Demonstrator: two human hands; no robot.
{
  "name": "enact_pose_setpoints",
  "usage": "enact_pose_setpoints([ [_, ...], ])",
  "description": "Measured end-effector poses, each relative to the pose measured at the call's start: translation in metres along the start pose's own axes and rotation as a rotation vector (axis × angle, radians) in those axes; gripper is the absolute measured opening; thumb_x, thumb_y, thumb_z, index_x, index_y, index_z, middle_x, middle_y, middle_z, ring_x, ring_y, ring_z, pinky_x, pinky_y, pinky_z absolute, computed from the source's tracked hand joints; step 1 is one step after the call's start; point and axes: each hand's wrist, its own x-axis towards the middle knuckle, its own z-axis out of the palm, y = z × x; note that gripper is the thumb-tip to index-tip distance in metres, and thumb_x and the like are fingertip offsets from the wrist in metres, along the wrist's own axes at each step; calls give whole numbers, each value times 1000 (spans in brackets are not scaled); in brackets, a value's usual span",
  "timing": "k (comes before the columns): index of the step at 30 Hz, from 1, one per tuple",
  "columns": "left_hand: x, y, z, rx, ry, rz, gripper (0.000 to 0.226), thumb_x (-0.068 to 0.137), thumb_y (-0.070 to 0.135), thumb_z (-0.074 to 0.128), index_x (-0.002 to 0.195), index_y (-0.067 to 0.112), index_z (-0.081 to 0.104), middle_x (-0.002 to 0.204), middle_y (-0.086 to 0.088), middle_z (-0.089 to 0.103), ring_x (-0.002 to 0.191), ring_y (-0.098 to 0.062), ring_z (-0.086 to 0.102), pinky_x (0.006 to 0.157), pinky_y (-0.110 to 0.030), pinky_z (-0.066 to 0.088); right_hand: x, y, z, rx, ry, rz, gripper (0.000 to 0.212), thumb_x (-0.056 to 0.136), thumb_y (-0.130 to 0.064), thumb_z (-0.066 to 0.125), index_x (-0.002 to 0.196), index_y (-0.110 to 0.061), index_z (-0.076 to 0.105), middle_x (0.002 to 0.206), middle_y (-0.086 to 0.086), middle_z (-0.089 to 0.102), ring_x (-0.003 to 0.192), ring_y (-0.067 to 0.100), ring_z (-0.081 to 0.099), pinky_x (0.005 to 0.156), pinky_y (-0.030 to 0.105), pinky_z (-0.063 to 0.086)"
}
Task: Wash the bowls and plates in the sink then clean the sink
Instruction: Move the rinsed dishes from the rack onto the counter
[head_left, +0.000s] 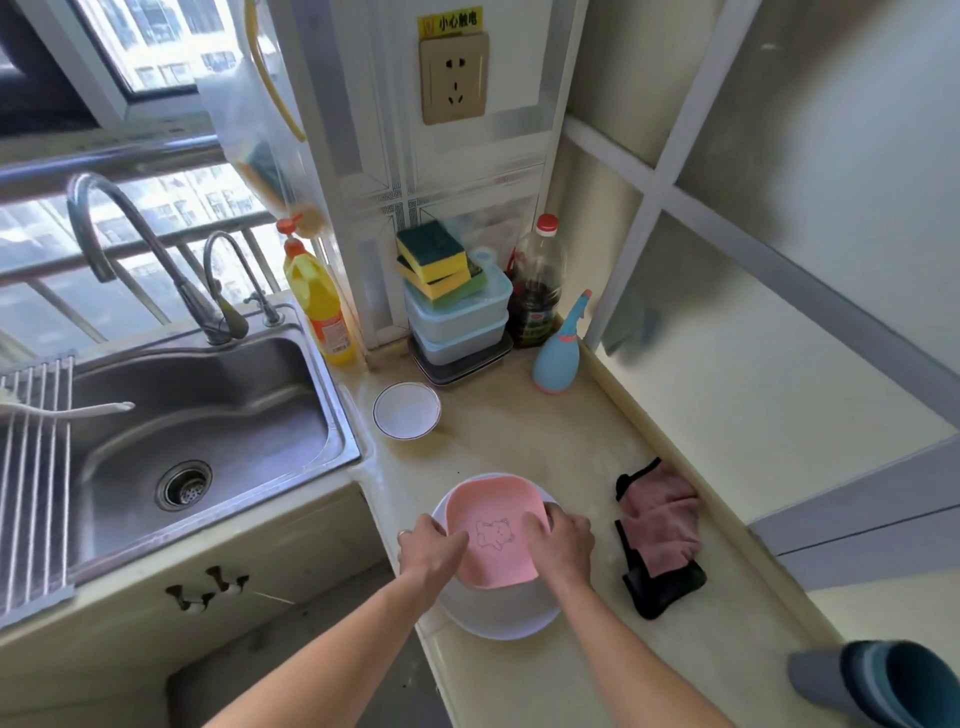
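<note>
A pink square bowl (493, 512) with a bear drawing sits inside a larger white bowl (498, 618) on the counter, right of the sink. My left hand (428, 545) grips the pink bowl's left rim, fingers curled over the edge. My right hand (561, 540) grips its right rim the same way. A small white plate (407, 410) lies on the counter further back. The steel sink (208, 415) at the left holds no dishes; its drain strainer (184, 486) shows.
A roll-up rack (31, 483) with a white utensil covers the sink's left part. Two faucets (150, 260) and a yellow detergent bottle (317, 301) stand behind. Sponges (434, 260) on stacked containers, a dark bottle (535, 286), a blue sprayer (558, 353), a pink-black cloth (660, 535) and a blue cup (883, 680) sit on the counter.
</note>
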Motion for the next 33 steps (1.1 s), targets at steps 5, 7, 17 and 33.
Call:
enact_pose_setpoints([
  [5, 22, 19, -10, -32, -14, 7, 20, 79, 28, 56, 96, 17, 51, 108, -6, 41, 94, -30, 57, 92, -41, 51, 30, -24, 2, 20, 28, -31, 30, 87, -47, 52, 106, -31, 70, 115, 9, 50, 111, 31, 50, 92, 39, 49],
  [7, 38, 30, -13, -43, -33, 37, 19, 81, 27, 57, 96, 18, 51, 110, -6, 40, 96, -29, 55, 92, -40, 50, 50, -34, 4, 36, 66, -40, 28, 81, -53, 48, 88, -33, 66, 104, 9, 57, 102, 33, 58, 85, 41, 54],
  [17, 111, 79, -35, 25, 223, 89, 46, 99, 43, 32, 117, 7, 55, 118, -17, 53, 108, -35, 53, 92, -42, 42, 111, -114, 2, -139, 286, -138, 37, 92, -38, 48, 115, -15, 65, 120, 8, 59, 115, 30, 52, 106, 47, 37],
  [33, 180, 76, -87, -152, 343, 76, 21, 93, 10, 47, 110, 9, 59, 108, -15, 64, 96, -35, 58, 83, -39, 50, 129, -214, 70, -614, -57, -366, 23, 97, -35, 47, 99, -18, 64, 94, 5, 73, 96, 29, 65, 123, 53, 7],
])
